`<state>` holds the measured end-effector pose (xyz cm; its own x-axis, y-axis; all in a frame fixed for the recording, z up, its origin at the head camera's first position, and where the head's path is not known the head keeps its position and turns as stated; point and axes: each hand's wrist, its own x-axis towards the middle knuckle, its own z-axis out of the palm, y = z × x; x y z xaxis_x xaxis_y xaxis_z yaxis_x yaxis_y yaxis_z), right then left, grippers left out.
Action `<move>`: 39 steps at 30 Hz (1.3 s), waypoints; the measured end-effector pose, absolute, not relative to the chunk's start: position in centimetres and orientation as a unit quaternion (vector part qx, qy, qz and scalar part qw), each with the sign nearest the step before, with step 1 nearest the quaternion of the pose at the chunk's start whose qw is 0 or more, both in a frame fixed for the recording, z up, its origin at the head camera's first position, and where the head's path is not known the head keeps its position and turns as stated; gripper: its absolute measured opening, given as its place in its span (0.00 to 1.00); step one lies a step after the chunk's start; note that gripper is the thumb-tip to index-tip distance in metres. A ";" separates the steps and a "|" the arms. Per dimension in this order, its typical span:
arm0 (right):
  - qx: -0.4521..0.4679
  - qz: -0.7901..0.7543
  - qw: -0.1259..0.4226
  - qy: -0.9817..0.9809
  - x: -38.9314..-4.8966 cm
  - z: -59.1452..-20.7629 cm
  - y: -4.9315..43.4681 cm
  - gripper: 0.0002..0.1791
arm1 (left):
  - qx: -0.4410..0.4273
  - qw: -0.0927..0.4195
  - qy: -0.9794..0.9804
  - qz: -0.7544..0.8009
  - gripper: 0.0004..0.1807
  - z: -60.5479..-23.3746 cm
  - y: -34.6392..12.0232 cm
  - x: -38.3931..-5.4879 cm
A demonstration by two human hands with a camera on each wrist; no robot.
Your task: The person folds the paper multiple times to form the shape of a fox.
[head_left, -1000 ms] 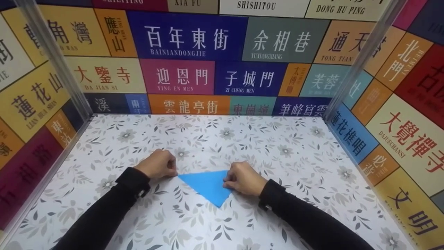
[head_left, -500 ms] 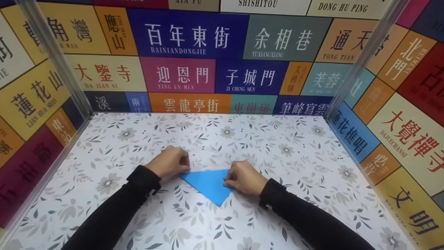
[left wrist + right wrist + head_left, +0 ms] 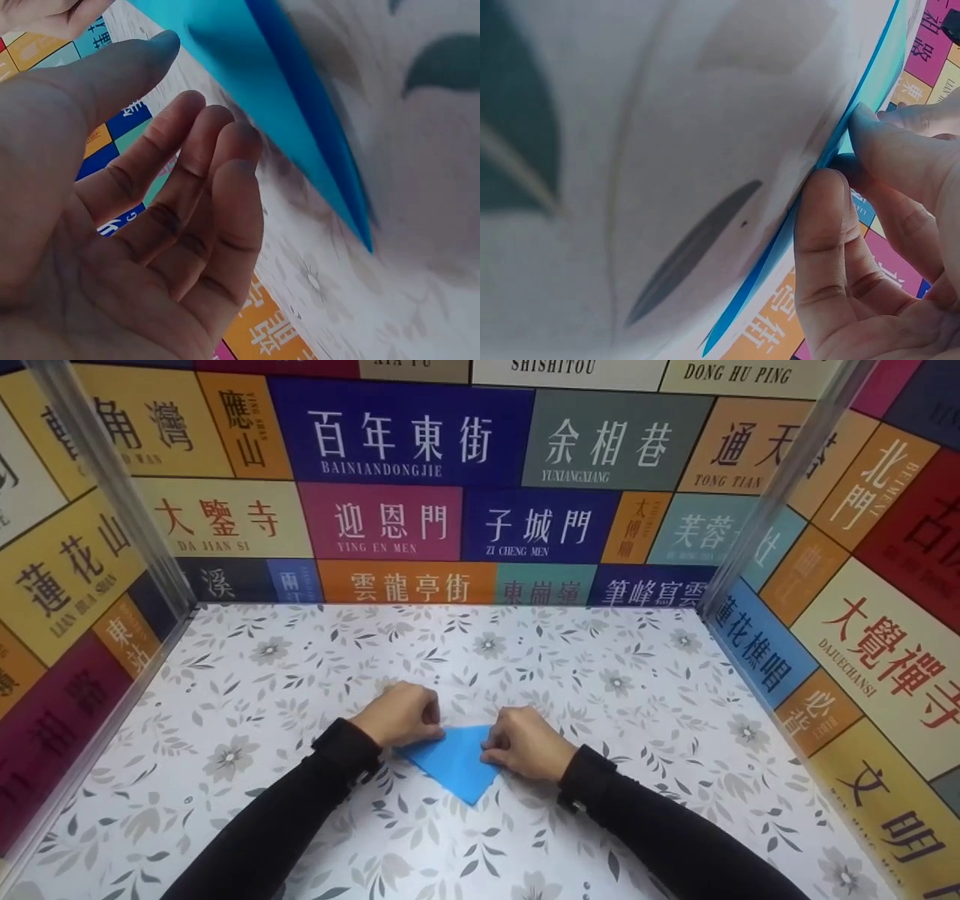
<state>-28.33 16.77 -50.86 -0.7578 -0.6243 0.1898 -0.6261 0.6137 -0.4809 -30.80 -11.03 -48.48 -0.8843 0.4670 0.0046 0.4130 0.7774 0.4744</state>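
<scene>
A folded sheet of blue paper [image 3: 457, 769], roughly triangular, lies on the patterned tabletop with one corner toward the person. My left hand [image 3: 405, 714] is at its upper left edge. In the left wrist view, the thumb [image 3: 154, 56] reaches the paper's edge, while the loosely bent fingers [image 3: 238, 202] stay apart from the thumb. On the other side, my right hand [image 3: 529, 744] pinches the paper's right part between thumb and fingertips. Seen from the right wrist, the paper [image 3: 754, 281] is nearly edge-on, its folded layers slightly parted at the near tip.
White cloth with grey flowers and leaves covers the tabletop [image 3: 600, 825]. Walls of coloured sign panels [image 3: 405, 435] rise at the back and both sides. Clear corner posts [image 3: 787, 487] stand where the walls meet. Black sleeves [image 3: 277, 817] cover both forearms.
My left hand has slid rightward along the paper's upper edge, from its left corner toward the right hand. The right hand has stayed in place, holding the paper.
</scene>
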 end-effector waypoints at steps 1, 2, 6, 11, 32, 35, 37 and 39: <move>0.347 0.268 0.000 -0.899 -28.3 -50.8 16.7 0.07 | 0.236 0.056 0.941 0.237 0.11 -48.5 -10.9 -30.8; 0.346 0.268 -0.002 -0.899 -28.3 -50.8 16.7 0.07 | 0.238 0.055 0.941 0.235 0.11 -48.5 -10.9 -30.9; 0.345 0.269 -0.002 -0.899 -28.3 -50.8 16.7 0.07 | 0.244 0.049 0.940 0.234 0.12 -48.8 -10.8 -31.0; 0.359 0.271 0.009 -0.893 -28.4 -50.9 16.8 0.06 | 0.235 0.056 0.941 0.237 0.12 -48.9 -10.7 -31.0; 0.362 0.253 0.042 -0.896 -28.0 -49.9 17.1 0.05 | 0.232 0.039 0.935 0.263 0.07 -47.6 -9.8 -30.7; 0.348 0.262 0.065 -0.898 -28.2 -49.2 17.3 0.05 | 0.237 0.023 0.934 0.268 0.08 -47.1 -9.8 -30.5; 0.336 0.275 0.078 -0.897 -28.2 -48.6 17.4 0.05 | 0.237 0.014 0.933 0.270 0.08 -46.8 -9.8 -30.4; 0.326 0.288 0.091 -0.896 -28.0 -48.0 17.6 0.05 | 0.238 0.005 0.932 0.275 0.07 -46.4 -9.7 -30.2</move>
<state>-28.05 17.58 -47.97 -0.7707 -0.5319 0.3509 -0.6367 0.6211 -0.4570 -30.16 -9.73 -46.39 -0.8871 0.4456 0.1204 0.4396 0.7361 0.5148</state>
